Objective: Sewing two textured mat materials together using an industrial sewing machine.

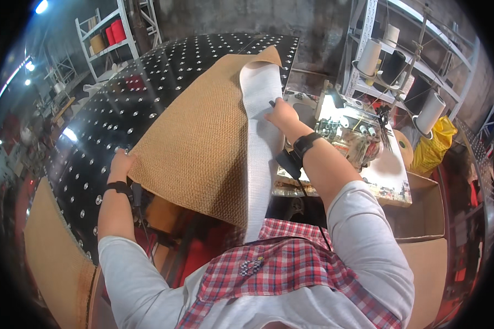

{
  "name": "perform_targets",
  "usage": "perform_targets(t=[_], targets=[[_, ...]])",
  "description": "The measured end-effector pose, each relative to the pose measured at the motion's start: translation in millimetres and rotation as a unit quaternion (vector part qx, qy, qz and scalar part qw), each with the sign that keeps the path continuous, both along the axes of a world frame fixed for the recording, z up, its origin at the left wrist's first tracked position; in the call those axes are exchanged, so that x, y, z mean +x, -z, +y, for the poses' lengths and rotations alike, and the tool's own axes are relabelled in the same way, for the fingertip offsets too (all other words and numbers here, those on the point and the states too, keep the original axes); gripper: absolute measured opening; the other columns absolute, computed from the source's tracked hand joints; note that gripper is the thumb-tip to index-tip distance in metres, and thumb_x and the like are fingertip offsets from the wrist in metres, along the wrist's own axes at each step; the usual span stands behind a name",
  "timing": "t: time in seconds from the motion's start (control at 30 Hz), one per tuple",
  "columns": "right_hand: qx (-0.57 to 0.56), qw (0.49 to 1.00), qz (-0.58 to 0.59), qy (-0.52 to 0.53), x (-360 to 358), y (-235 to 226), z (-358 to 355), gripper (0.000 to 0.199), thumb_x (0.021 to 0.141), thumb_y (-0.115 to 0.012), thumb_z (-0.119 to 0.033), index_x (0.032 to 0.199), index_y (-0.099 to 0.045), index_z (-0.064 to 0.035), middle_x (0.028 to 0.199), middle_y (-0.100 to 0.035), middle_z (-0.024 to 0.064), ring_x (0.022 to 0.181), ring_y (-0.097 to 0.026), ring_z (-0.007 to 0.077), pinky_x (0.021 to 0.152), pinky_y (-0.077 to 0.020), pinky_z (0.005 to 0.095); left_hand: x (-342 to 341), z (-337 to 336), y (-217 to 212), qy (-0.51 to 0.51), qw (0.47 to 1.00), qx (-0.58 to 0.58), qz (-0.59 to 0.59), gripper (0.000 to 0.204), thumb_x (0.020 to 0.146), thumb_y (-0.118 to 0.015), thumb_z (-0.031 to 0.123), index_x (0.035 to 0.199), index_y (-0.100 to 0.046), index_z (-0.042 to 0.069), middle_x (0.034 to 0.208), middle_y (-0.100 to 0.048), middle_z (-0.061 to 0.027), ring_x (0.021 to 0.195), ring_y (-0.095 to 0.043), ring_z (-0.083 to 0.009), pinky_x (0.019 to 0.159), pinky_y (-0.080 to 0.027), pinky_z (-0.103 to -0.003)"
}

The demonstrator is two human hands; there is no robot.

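Note:
A tan woven mat (203,137) lies across the shiny black table (121,109), with its white backing strip (260,126) folded up along the right edge. My left hand (121,164) grips the mat's near left corner. My right hand (281,114) presses on the white strip and seems to pinch a small dark tool, right beside the sewing machine (348,129). Both wrists wear black bands.
Black table studded with rows of small metal balls. Thread cones (370,57) stand on a white rack behind the machine. A cardboard box (422,208) sits at right, a yellow bag (433,142) beyond it. More tan mat (55,257) leans at lower left.

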State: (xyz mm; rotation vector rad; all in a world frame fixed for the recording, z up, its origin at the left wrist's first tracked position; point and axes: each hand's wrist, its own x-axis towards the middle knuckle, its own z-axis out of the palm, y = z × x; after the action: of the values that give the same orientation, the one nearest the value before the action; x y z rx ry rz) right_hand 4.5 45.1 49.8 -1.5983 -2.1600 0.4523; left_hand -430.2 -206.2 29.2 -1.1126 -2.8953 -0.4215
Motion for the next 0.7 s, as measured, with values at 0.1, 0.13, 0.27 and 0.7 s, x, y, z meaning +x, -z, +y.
perform_targets(t=[0.1,0.13,0.27,0.7], targets=[[0.060,0.997,-0.044,-0.027,-8.7,-9.1,-3.5,0.039,0.072,-0.059,-0.024,0.103,-0.050,-0.0033,0.097,-0.057,0.0168,0.092,-0.055,0.0317,0.079,-0.0441,0.0382,-14.3,-2.9,-14.4,0.119,0.981,-0.026,-0.149,0.048,0.070,-0.059,0.030,0.106,-0.052,-0.002,0.096,-0.060,-0.0167,0.093,-0.057,-0.0259,0.079,-0.043,-0.031],[0.087,0.994,-0.072,-0.006,-1.9,-11.5,1.6,0.032,0.075,-0.055,-0.020,0.103,-0.051,-0.0054,0.096,-0.057,0.0160,0.092,-0.056,0.0310,0.078,-0.0447,0.0383,19.9,10.1,-44.7,0.189,0.935,0.052,-0.296,0.043,0.072,-0.057,0.023,0.106,-0.052,-0.003,0.096,-0.060,-0.0153,0.091,-0.057,-0.0216,0.078,-0.043,-0.029],[0.148,0.960,-0.232,-0.052,11.2,-43.1,-2.8,0.024,0.080,-0.044,-0.011,0.101,-0.056,-0.0095,0.095,-0.058,0.0142,0.089,-0.057,0.0293,0.074,-0.0473,0.0376,148.3,-11.2,-127.6,0.332,0.762,0.226,-0.508,0.036,0.075,-0.051,0.007,0.109,-0.049,-0.004,0.099,-0.058,-0.0096,0.088,-0.056,-0.0119,0.077,-0.043,-0.024],[0.514,0.790,-0.316,0.106,240.2,-273.9,-133.3,0.022,0.079,-0.045,-0.015,0.094,-0.061,-0.0130,0.090,-0.061,0.0116,0.082,-0.060,0.0252,0.064,-0.0489,0.0369,413.8,-80.6,-219.2,0.671,0.310,0.310,-0.598,0.051,0.067,-0.059,0.016,0.111,-0.047,-0.005,0.118,-0.045,-0.0222,0.107,-0.047,-0.0301,0.087,-0.042,-0.039]])
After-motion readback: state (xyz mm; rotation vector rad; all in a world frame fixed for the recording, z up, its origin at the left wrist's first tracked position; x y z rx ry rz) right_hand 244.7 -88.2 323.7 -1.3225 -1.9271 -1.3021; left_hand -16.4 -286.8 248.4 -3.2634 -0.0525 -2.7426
